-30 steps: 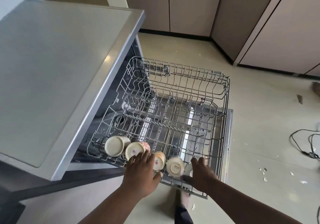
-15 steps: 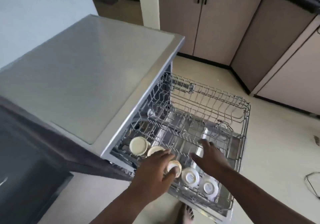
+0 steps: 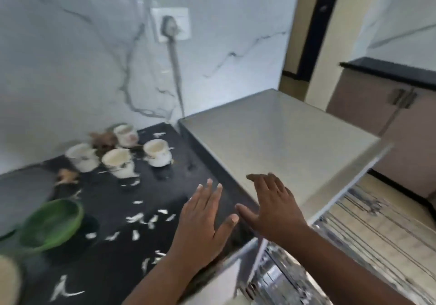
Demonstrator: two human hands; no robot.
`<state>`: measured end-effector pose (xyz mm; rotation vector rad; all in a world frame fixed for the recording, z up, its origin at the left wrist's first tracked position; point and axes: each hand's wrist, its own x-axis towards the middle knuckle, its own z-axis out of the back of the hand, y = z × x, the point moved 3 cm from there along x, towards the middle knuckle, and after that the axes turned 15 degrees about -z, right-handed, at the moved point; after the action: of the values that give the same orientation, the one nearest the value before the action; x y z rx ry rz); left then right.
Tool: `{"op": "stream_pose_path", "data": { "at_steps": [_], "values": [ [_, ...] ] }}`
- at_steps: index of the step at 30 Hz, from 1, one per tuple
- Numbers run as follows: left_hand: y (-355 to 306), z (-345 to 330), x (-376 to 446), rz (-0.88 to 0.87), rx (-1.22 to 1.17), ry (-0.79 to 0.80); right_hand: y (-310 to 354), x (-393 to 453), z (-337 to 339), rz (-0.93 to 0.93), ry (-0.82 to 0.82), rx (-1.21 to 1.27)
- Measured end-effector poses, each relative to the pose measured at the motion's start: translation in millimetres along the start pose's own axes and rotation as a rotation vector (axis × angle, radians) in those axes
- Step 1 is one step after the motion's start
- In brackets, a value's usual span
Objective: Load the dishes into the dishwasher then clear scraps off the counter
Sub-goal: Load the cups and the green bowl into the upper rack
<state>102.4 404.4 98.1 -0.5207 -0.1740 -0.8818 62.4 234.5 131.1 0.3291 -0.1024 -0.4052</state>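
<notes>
**Empty hands reach for the cups left on the counter**

A dishwasher (image 3: pixel 278 137) fills the frame from centre to 3 o'clock, its grey top bare, its pulled-out wire rack (image 3: pixel 368 229) blurred at 4 o'clock. The black counter (image 3: pixel 179 172) runs from 9 o'clock toward centre, strewn with pale scraps (image 3: pixel 144 219). A green bowl (image 3: pixel 50 224) sits at 8 o'clock, tilted so its mouth faces roughly 1 o'clock. Four cream cups (image 3: pixel 118 162) stand clustered at 10 o'clock, upright with mouths up, so their long axes are vertical; blur hides which way any handles point. Brown scraps lie among them.

The left hand (image 3: pixel 203 219) hovers over the counter edge at 6 o'clock, fingers spread wide and holding nothing. The right hand (image 3: pixel 276 208) hangs just beside it over the dishwasher's near corner, equally flat and empty.

The likely step is fetching more cups. It would go best taking one cup per hand, gripped round the body, and turning each upside down before setting it in the rack. The scraps are probably best left until the counter is free of dishes.
</notes>
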Motion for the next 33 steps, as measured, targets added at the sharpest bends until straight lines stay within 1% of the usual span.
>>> {"op": "stream_pose_path", "data": {
  "at_steps": [4,7,9,12,14,17,21,24,27,30,33],
  "values": [
    [69,59,-47,0.151,0.057,-0.089,99,6,-23,0.159,-0.028,0.020],
    [111,93,-78,0.287,0.088,-0.138,157,7,-41,0.258,0.004,0.019],
    [131,109,-94,0.389,0.052,-0.171,186,10,-53,0.284,0.049,0.007],
    [153,122,-104,0.509,-0.007,-0.189,211,19,-66,0.290,0.105,-0.014],
    [166,126,-103,0.555,-0.022,-0.193,220,30,-73,0.277,0.122,-0.025],
    [181,132,-92,0.573,-0.031,-0.194,222,56,-83,0.211,0.142,0.009],
    [198,137,-63,0.568,-0.012,-0.198,221,93,-96,0.126,0.161,0.136],
    [214,136,-35,0.598,-0.046,-0.206,219,121,-108,0.059,0.190,0.243],
    [238,126,-9,0.668,-0.075,-0.207,217,149,-121,-0.003,0.223,0.336],
    [258,107,8,0.768,-0.161,-0.217,217,172,-133,-0.049,0.278,0.474],
    [270,93,16,0.842,-0.237,-0.309,220,181,-140,-0.089,0.309,0.554]
  ]
}}
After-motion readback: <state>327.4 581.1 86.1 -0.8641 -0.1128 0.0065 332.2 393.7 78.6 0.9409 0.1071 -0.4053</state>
